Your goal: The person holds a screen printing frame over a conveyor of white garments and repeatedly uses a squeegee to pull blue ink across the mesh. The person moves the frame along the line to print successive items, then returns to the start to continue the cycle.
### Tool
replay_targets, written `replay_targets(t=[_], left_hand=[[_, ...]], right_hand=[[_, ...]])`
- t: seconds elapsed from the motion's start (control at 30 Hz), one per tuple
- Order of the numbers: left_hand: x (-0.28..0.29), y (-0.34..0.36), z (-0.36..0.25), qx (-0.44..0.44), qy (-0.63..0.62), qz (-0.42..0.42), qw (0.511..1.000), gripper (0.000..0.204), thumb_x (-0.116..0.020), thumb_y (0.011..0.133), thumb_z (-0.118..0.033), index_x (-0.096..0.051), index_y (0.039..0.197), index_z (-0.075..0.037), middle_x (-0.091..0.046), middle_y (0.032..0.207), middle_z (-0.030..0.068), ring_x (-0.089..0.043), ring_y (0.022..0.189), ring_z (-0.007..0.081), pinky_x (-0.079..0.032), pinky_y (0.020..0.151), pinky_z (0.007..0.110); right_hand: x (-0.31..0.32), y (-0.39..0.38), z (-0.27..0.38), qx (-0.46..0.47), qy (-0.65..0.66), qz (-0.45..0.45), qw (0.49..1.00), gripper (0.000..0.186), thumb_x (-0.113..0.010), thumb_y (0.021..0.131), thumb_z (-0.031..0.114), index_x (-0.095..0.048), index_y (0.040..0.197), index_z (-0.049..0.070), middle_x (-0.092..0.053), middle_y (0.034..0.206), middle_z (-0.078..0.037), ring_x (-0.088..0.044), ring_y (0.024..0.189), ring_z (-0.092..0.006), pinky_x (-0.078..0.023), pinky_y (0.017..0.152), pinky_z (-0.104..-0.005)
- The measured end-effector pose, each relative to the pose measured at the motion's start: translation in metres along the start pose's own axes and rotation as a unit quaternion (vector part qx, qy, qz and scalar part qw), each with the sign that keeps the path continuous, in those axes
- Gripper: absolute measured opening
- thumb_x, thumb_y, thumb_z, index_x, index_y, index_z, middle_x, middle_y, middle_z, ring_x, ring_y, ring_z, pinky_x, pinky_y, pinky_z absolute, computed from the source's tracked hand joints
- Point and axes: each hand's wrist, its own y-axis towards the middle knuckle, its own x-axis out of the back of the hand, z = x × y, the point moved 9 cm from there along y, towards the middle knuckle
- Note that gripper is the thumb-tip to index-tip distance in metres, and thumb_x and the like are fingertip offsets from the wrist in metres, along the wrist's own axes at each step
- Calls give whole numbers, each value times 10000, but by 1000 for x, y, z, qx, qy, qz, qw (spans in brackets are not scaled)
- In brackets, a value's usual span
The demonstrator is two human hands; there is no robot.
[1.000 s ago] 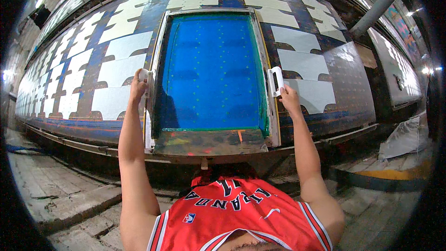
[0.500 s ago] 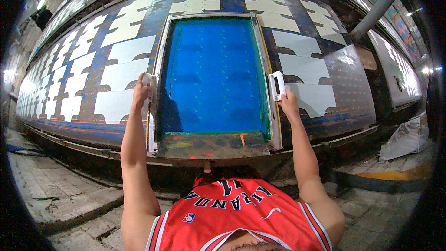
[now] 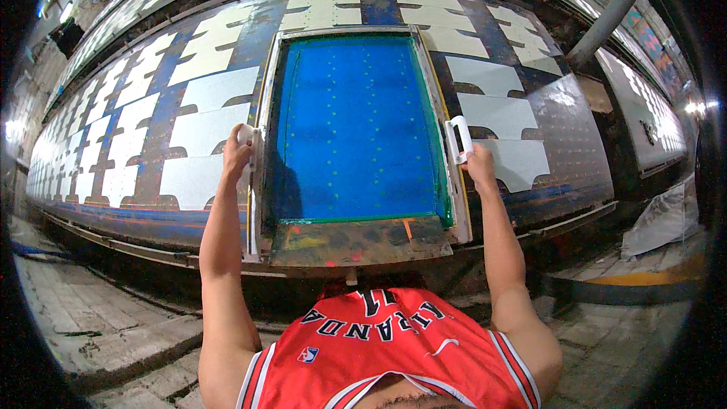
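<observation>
A screen-printing frame [image 3: 266, 91] with a blue mesh [image 3: 356, 121] stretches out before me over a long printing table. My left hand [image 3: 237, 155] is closed around the white handle [image 3: 245, 135] on the frame's left side. On the right side, my right hand [image 3: 480, 168] grips the lower end of a matching white handle [image 3: 459, 138]. Rows of small light dots run down the mesh, and green edging lines its sides. A stained strip [image 3: 356, 242] crosses the frame's near end. How far the frame stands off the table, I cannot tell.
White cut fabric pieces [image 3: 496, 112] lie in rows on the table [image 3: 564, 148], with cream ones [image 3: 443, 15] farther back. A grey post [image 3: 613, 19] rises at the far right. Clear plastic sheeting [image 3: 660, 220] hangs low at the right, above the brick floor [image 3: 606, 348].
The frame and both hands have shifted slightly right and toward me in view. Dark shapes seen through the mesh have grown fainter, and its dots look sharper. Both hands keep their grip.
</observation>
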Motion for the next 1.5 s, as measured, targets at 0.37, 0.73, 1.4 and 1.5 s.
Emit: replay_targets(t=[0.37, 0.73, 1.4, 1.5], left_hand=[[28, -3, -101, -38, -122, 23, 992, 768, -561, 708, 87, -475, 1458, -54, -680, 995, 126, -640, 754, 192, -525, 643, 319], [-44, -5, -151, -86, -142, 121, 979, 753, -685, 767, 43, -422, 1467, -49, -658, 1038, 101, -624, 797, 188, -520, 689, 319], [-290, -156, -283, -89, 6, 81, 993, 551, -711, 760, -54, -583, 1293, 3, -730, 993, 190, -719, 881, 300, -556, 749, 402], [-296, -172, -306, -106, 9, 52, 993, 472, -706, 775, -52, -603, 1233, 0, -715, 1038, 216, -712, 941, 322, -548, 791, 417]], right_hand=[[62, -18, 66, 35, 119, -61, 990, 243, -573, 935, 53, -675, 1129, -51, -728, 916, -112, -706, 761, -178, -589, 648, -317], [156, -63, 49, 19, 103, -145, 984, 198, -622, 930, 41, -673, 1104, -39, -713, 915, -89, -687, 739, -149, -567, 628, -284], [416, -50, -139, -15, 101, -137, 985, 257, -641, 918, 65, -659, 1159, -20, -714, 956, -82, -685, 775, -156, -565, 650, -284], [432, -42, -149, -20, 94, -113, 989, 274, -633, 926, 56, -652, 1186, -27, -708, 963, -78, -674, 817, -131, -557, 663, -272]])
